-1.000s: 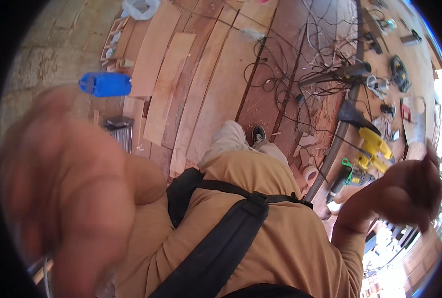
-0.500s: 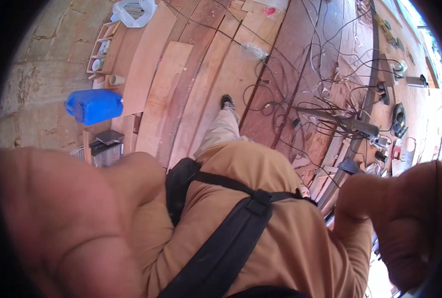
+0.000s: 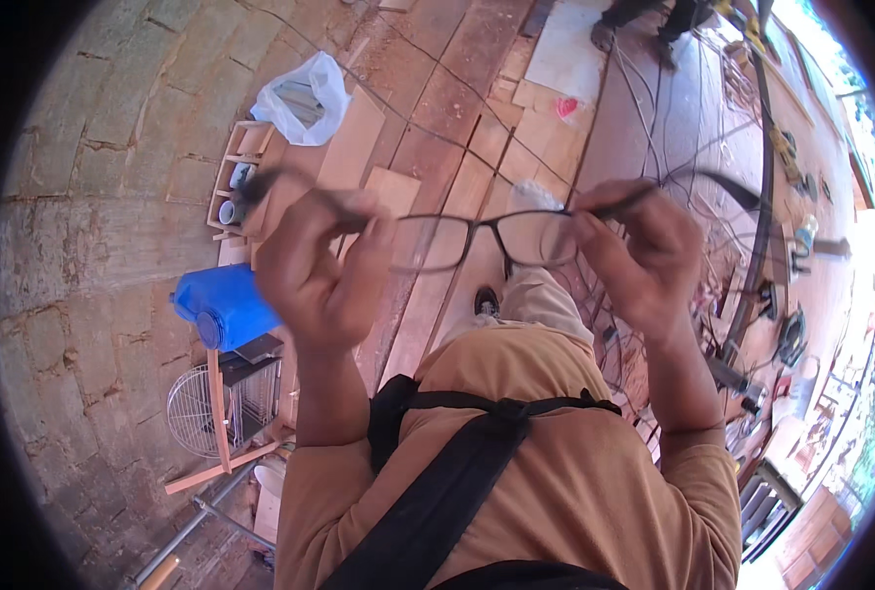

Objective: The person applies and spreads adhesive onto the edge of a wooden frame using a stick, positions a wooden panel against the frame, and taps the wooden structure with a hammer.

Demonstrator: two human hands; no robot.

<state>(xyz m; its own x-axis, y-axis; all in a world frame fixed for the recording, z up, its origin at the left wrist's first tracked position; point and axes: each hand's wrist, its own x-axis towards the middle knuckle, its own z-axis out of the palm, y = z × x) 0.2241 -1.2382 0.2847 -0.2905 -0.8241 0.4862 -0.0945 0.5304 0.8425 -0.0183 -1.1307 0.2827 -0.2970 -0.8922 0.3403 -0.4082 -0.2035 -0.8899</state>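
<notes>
Dark-framed eyeglasses (image 3: 475, 226) hang in the air in front of my chest, lenses facing me and temples spread apart. My left hand (image 3: 321, 265) pinches them at the left hinge side, and the temple past it is smeared by motion. At the other hinge, my right hand (image 3: 644, 246) grips the frame between thumb and fingers, with the right temple reaching out beyond it.
A blue jerrycan (image 3: 223, 303) stands left, near a white plastic bag (image 3: 305, 98) and a wooden compartment box (image 3: 231, 167). Wire fan guard (image 3: 197, 413) sits below. Cables tangle to the right by a workbench with tools. Another person's legs (image 3: 654, 25) show at the far top.
Both hands have come away from close to the camera, out and down in front of me. The eyeglasses are now in view between them.
</notes>
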